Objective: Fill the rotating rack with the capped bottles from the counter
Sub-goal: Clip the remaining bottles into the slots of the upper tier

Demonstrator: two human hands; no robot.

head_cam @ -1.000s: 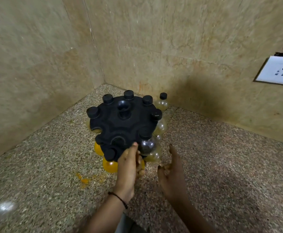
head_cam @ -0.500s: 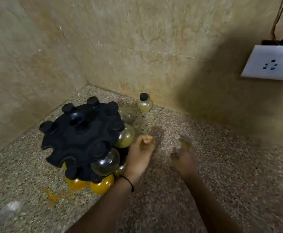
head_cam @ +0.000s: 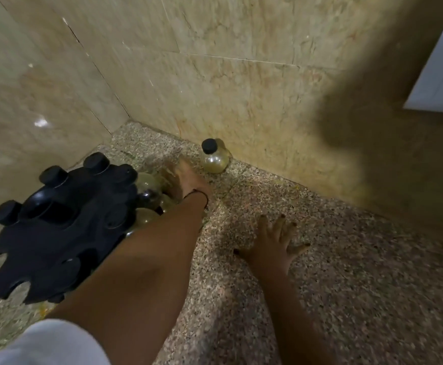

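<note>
The black rotating rack (head_cam: 57, 233) stands at the left on the speckled counter (head_cam: 346, 272), with black-capped round bottles hanging in several of its slots. One loose round bottle (head_cam: 213, 158) with a black cap and yellowish contents stands by the back wall. My left hand (head_cam: 188, 177) is stretched out past the rack's right side, blurred, its fingers just left of that bottle and holding nothing that I can see. My right hand (head_cam: 273, 243) rests flat on the counter with fingers spread, empty.
Tiled walls (head_cam: 215, 75) meet in a corner right behind the rack. A white switch plate (head_cam: 441, 83) is on the wall at the upper right. A grey sleeve (head_cam: 49, 343) shows at the bottom left. Clear bottles (head_cam: 149, 185) hang on the rack's right side.
My left arm has stretched forward from beside the rack toward the loose bottle by the wall. My right hand has spread flat on the counter. The view has swung right and closer.
</note>
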